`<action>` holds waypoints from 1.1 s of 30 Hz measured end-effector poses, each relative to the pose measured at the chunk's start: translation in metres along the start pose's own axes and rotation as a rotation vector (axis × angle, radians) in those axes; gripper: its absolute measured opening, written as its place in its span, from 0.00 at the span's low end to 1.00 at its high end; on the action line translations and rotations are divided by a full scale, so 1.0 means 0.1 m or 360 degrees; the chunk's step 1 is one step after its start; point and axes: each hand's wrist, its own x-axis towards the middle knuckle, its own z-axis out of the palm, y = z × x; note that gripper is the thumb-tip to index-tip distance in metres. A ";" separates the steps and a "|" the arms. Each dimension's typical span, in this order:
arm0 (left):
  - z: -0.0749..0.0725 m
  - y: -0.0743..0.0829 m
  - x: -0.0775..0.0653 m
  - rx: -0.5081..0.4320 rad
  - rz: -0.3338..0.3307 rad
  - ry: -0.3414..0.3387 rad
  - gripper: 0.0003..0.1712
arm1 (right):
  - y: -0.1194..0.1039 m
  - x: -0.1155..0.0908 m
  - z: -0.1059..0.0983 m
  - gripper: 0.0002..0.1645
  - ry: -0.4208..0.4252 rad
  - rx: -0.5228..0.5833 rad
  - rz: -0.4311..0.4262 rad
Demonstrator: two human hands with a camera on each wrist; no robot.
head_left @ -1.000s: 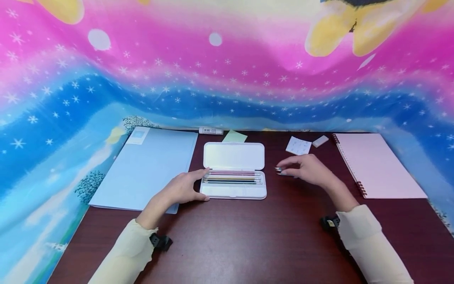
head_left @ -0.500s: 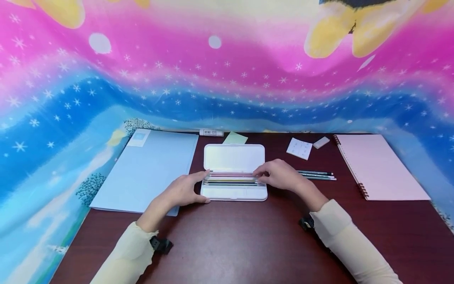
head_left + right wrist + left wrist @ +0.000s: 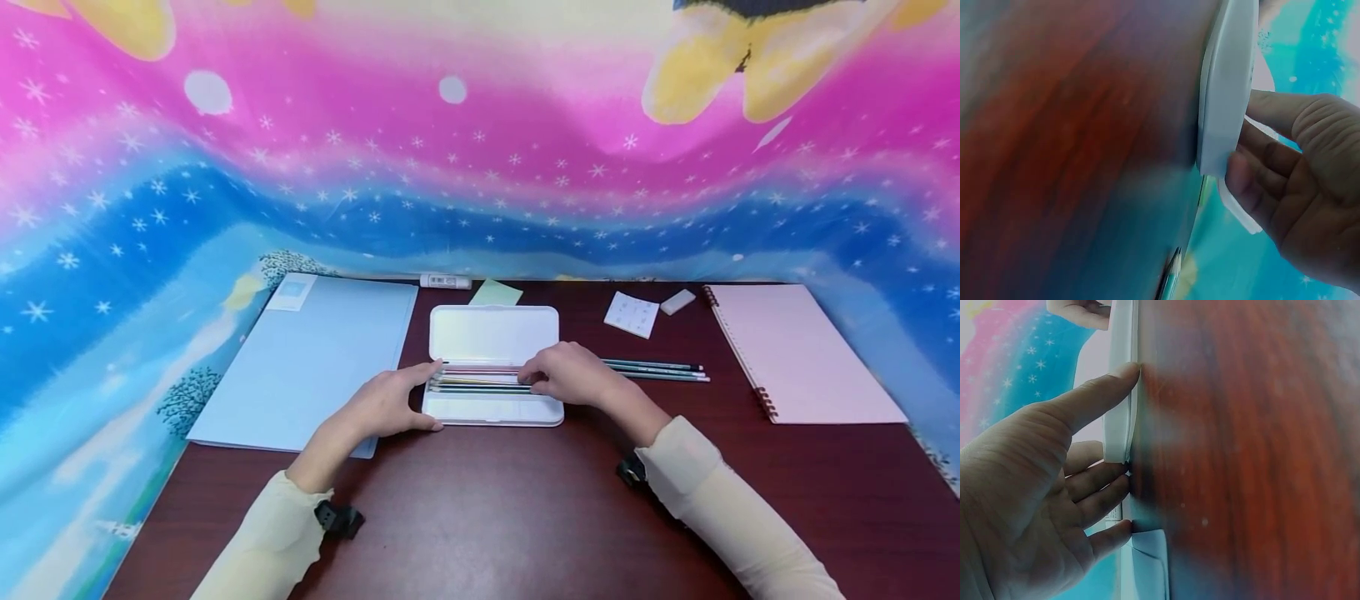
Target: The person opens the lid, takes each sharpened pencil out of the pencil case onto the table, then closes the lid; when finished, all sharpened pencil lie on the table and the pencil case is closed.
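Observation:
A white pencil case (image 3: 487,410) lies with its lid (image 3: 495,332) raised at the table's middle. Inside it, several pencils (image 3: 480,382) lie side by side. My left hand (image 3: 382,402) grips the case's left end, thumb at the front edge and fingers around the back. Over the right part of the case, my right hand (image 3: 573,373) reaches in with bent fingers among the pencils. Its fingertips are hidden behind the case wall in the right wrist view, so any hold is unclear. Several green pencils (image 3: 660,371) lie on the table just right of that hand.
A blue folder (image 3: 315,358) lies left of the case, partly under the left hand. Behind stand a glue stick (image 3: 446,282) and a green paper (image 3: 497,292). Farther right are a white note (image 3: 632,314), an eraser (image 3: 678,302) and a pink spiral notebook (image 3: 810,354).
My right hand has let go of green pencils on the table and moved left into the case, sliding farther left over the pencils there. The left hand stays on the case.

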 end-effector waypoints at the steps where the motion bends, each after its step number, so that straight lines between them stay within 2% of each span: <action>1: 0.00 0.00 0.00 0.0000 0.0006 0.0003 0.56 | -0.01 0.01 0.00 0.13 -0.0010 -0.0017 -0.0003; 8: 0.00 -0.01 0.00 0.0009 0.0017 0.0013 0.56 | 0.00 0.01 -0.01 0.13 0.0022 -0.0040 -0.0010; 16: 0.01 0.00 0.00 -0.0005 -0.0002 0.0015 0.56 | 0.22 -0.15 -0.12 0.12 0.0225 0.0162 -0.0012; 23: -0.01 0.00 -0.01 0.0012 0.0030 0.0020 0.55 | 0.55 -0.48 -0.26 0.10 0.0407 0.0349 0.0099; 28: -0.01 0.01 -0.02 0.0012 0.0049 0.0020 0.55 | 0.80 -0.77 -0.34 0.09 0.0540 0.0347 0.0188; 33: -0.01 0.01 -0.02 0.0013 0.0036 0.0015 0.55 | 1.01 -1.04 -0.41 0.08 0.0570 0.0331 0.0305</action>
